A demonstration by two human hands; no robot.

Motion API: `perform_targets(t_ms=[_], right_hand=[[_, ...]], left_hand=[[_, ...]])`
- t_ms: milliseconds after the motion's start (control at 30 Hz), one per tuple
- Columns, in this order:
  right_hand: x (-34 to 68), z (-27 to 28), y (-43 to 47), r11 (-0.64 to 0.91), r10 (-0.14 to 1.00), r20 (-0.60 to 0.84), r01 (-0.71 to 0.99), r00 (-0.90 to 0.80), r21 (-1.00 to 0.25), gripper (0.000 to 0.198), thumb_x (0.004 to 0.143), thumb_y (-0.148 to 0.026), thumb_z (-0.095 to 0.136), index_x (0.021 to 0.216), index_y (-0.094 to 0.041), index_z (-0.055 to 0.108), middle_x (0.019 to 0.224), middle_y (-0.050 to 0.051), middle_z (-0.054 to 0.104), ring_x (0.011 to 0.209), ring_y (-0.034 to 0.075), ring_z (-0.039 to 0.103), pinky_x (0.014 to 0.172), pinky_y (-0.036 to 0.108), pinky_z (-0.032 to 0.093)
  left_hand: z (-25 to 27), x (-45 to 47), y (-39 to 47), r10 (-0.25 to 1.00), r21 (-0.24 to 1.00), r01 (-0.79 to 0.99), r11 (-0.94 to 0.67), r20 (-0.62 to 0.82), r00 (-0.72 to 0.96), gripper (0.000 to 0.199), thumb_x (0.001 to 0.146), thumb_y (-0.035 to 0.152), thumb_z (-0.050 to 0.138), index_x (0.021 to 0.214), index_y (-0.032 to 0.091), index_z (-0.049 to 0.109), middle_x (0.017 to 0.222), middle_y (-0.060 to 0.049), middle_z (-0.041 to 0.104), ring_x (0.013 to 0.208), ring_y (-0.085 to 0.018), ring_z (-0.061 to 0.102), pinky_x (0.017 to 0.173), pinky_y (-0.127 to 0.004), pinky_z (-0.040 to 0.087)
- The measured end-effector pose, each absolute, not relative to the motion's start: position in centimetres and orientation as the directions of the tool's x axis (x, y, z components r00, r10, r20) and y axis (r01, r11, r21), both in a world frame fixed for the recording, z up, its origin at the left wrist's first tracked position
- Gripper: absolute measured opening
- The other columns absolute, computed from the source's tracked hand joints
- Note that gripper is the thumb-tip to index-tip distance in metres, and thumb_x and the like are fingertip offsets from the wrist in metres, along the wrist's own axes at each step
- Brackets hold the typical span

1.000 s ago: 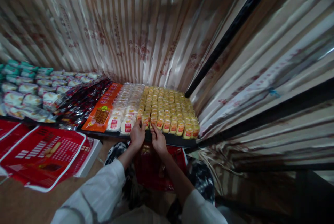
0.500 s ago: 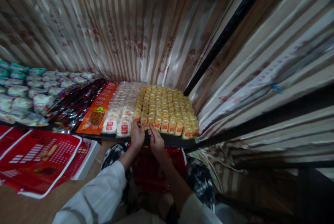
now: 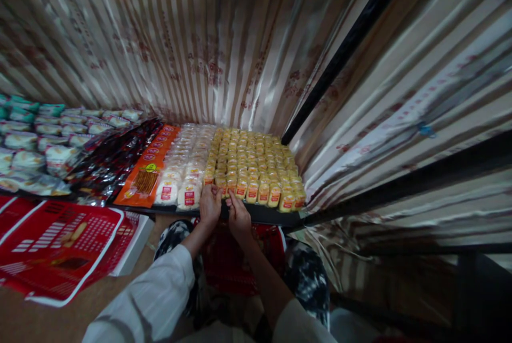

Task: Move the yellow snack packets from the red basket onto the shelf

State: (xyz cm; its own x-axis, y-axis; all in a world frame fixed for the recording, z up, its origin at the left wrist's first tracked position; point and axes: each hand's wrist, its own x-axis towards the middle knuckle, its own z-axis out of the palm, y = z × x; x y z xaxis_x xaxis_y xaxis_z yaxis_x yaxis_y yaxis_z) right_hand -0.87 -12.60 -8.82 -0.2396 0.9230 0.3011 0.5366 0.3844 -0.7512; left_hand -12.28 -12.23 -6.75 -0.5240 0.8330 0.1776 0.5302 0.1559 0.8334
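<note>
Small wrapped yellow snack packets (image 3: 256,159) with orange labels stand in tight rows at the shelf's right end. My left hand (image 3: 210,207) is at the front row, its fingers closed on a yellow snack packet (image 3: 222,189). Just to the right, my right hand (image 3: 240,219) has its thumb and fingers pinched together against the same front row. Whatever sits between those fingertips is too small to make out. White packets with red labels (image 3: 189,195) line up immediately left of my left hand.
Left along the black shelf edge (image 3: 276,218) are an orange snack bag (image 3: 144,177), dark shiny packets (image 3: 108,164), and white and green packets. A red printed bag (image 3: 60,241) lies lower left. A striped curtain (image 3: 224,39) and dark poles (image 3: 344,55) enclose the back and right.
Both hands stay at the front row. The right fingertips have drawn in slightly and curled more, and the view has shifted a little.
</note>
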Motion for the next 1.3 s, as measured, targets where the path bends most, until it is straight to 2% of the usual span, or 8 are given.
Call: perform_targets(t_ms=[200,433,700,833,900,1000,1167,1300], right_hand=[[-1.1,-8.8,-12.6,0.381,0.925,0.307,0.547,-0.226,-0.746,0.056,0.08,-0.01,0.03,0.132,-0.016,0.048,0.098,0.007,0.066,0.085,0.014,0.061,0.084,0.024,0.049],[-1.0,-8.9,-12.5,0.366,0.93,0.281,0.53,-0.236,-0.765,0.061,0.075,-0.008,0.033,0.132,-0.021,0.048,0.096,0.005,0.066,0.086,0.014,0.061,0.085,0.025,0.049],[-0.2,-9.5,-12.5,0.173,0.977,0.148,0.162,-0.157,-0.972,0.04,0.083,-0.028,0.038,0.114,-0.019,0.061,0.089,0.006,0.068,0.074,0.015,0.062,0.068,0.028,0.053],[1.2,-10.2,-15.5,0.12,0.987,0.095,0.198,-0.134,-0.973,0.038,0.085,-0.032,0.039,0.11,-0.016,0.062,0.086,0.006,0.07,0.073,0.015,0.063,0.07,0.028,0.052],[2.1,-11.0,-17.8,0.101,0.982,0.018,0.446,-0.187,-0.89,0.04,0.088,-0.028,0.032,0.116,-0.016,0.058,0.094,0.007,0.07,0.082,0.015,0.064,0.077,0.027,0.05],[3.2,-12.5,-21.4,0.125,0.936,-0.19,0.787,-0.295,-0.604,0.039,0.089,-0.021,0.032,0.117,-0.017,0.06,0.104,0.009,0.069,0.093,0.017,0.064,0.083,0.027,0.046],[3.9,-14.3,-25.9,0.216,0.808,-0.419,0.87,-0.414,-0.444,0.019,0.079,-0.019,0.053,0.08,-0.016,0.072,0.081,0.01,0.073,0.079,0.022,0.066,0.071,0.029,0.047],[4.3,-14.5,-26.9,0.282,0.759,-0.462,0.872,-0.458,-0.401,0.025,0.084,-0.021,0.047,0.084,-0.016,0.072,0.09,0.011,0.072,0.087,0.021,0.065,0.074,0.027,0.044]], left_hand=[[-7.3,-12.2,-11.9,0.847,0.853,0.508,0.119,0.18,-0.5,0.014,0.085,0.03,0.047,0.078,0.018,0.05,0.073,-0.002,0.055,0.068,-0.016,0.056,0.065,-0.028,0.045],[-7.0,-12.3,-12.5,0.855,0.793,0.596,0.123,0.22,-0.469,0.008,0.084,0.023,0.048,0.08,0.018,0.053,0.076,-0.004,0.058,0.074,-0.017,0.056,0.072,-0.031,0.045],[-6.0,-13.0,-15.4,0.836,0.809,0.588,-0.009,0.329,-0.439,0.015,0.085,0.022,0.043,0.088,0.017,0.057,0.083,-0.005,0.06,0.076,-0.016,0.058,0.073,-0.029,0.047],[-6.8,-13.1,-19.0,0.881,0.785,0.619,0.027,0.274,-0.385,0.02,0.086,0.021,0.039,0.093,0.017,0.057,0.087,-0.006,0.063,0.082,-0.017,0.06,0.079,-0.03,0.047],[-7.5,-12.9,-21.1,0.935,0.739,0.671,0.058,0.195,-0.297,0.022,0.086,0.018,0.038,0.094,0.017,0.058,0.091,-0.007,0.065,0.089,-0.017,0.06,0.084,-0.03,0.046],[-8.7,-12.2,-24.0,0.993,0.56,0.82,0.117,-0.087,-0.083,0.027,0.085,0.015,0.037,0.099,0.016,0.06,0.1,-0.011,0.065,0.096,-0.02,0.06,0.086,-0.032,0.045],[-10.7,-10.3,-27.6,0.905,0.421,0.906,0.037,-0.398,0.148,0.014,0.072,0.014,0.055,0.079,0.016,0.067,0.089,-0.015,0.069,0.091,-0.026,0.064,0.08,-0.033,0.047],[-11.7,-9.4,-29.3,0.86,0.391,0.92,-0.001,-0.469,0.201,0.016,0.066,0.009,0.059,0.078,0.011,0.069,0.091,-0.022,0.068,0.093,-0.033,0.063,0.079,-0.038,0.047]])
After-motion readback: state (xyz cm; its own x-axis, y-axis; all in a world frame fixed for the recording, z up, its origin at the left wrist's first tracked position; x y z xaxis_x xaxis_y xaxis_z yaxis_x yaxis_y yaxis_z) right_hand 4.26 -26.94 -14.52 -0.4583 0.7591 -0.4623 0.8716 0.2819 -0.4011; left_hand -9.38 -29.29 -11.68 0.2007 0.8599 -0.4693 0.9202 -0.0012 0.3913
